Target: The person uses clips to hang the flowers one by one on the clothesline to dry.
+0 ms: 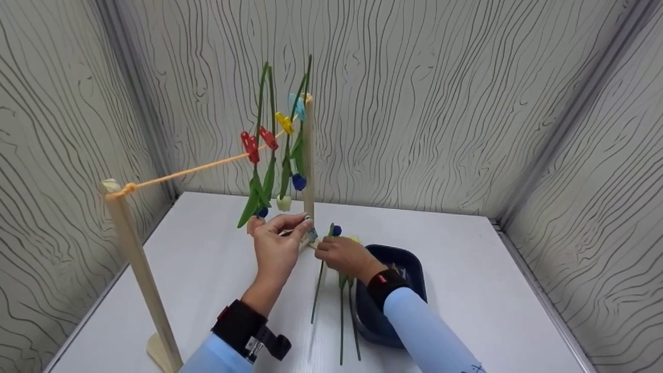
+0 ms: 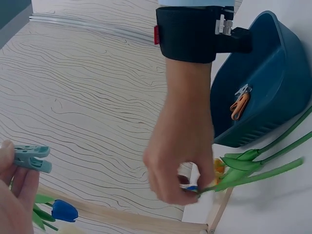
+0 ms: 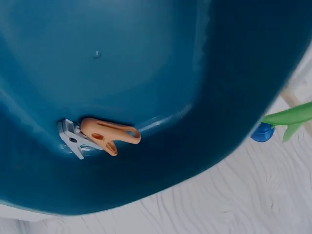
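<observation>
My left hand point(image 1: 277, 248) pinches a light blue clothespin point(image 2: 32, 158) between thumb and fingers, its jaws pointing away from the hand. To its right, my right hand point(image 1: 344, 256) holds a blue tulip point(image 1: 336, 230) by the green part near the flower, and its stem point(image 1: 317, 295) slants down below the hand. In the left wrist view the right hand's fingertips close around that tulip point(image 2: 234, 183), mostly hiding the bloom. The right wrist view shows a blue bloom point(image 3: 263, 132) beyond the bin, without the hand itself.
An orange cord point(image 1: 191, 170) runs between two wooden posts point(image 1: 140, 259). Several tulips hang head down from it by red point(image 1: 249, 147), yellow point(image 1: 285, 123) and light blue clothespins point(image 1: 297, 106). A dark blue bin point(image 3: 146, 87) holds orange point(image 3: 109, 132) and grey clothespins point(image 3: 72, 138); tulip stems point(image 1: 341, 316) lie beside it.
</observation>
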### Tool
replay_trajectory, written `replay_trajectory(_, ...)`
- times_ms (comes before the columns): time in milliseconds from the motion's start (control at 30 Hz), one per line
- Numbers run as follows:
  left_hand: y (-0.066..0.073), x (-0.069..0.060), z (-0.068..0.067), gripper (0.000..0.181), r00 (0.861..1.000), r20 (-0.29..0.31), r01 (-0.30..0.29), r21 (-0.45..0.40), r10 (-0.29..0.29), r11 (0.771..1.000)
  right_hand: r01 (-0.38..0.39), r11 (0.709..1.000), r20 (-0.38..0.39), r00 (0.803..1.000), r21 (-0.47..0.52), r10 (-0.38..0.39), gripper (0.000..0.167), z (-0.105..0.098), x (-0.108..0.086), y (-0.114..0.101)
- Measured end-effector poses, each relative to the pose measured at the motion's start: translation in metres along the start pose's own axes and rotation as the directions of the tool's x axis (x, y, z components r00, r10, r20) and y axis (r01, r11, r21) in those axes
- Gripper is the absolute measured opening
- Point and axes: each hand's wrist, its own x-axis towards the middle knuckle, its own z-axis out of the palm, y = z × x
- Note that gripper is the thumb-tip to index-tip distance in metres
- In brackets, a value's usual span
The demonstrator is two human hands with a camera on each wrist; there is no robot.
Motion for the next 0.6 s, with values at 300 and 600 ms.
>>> replay_trajectory(300,0.007,0.005,-0.001,0.01,0.995,-0.041,-0.09,0.02,0.091,0.996,-0.236,0.927,-0.21,0.93,0.292,0.303,0.017,-0.01,-0.012,0.024)
replay_trajectory(600,0.033,0.009,-0.006,0.013,0.987,-0.043,-0.157,-0.008,0.156,0.988,-0.344,0.699,-0.307,0.716,0.627,0.627,0.016,-0.029,-0.007,0.033)
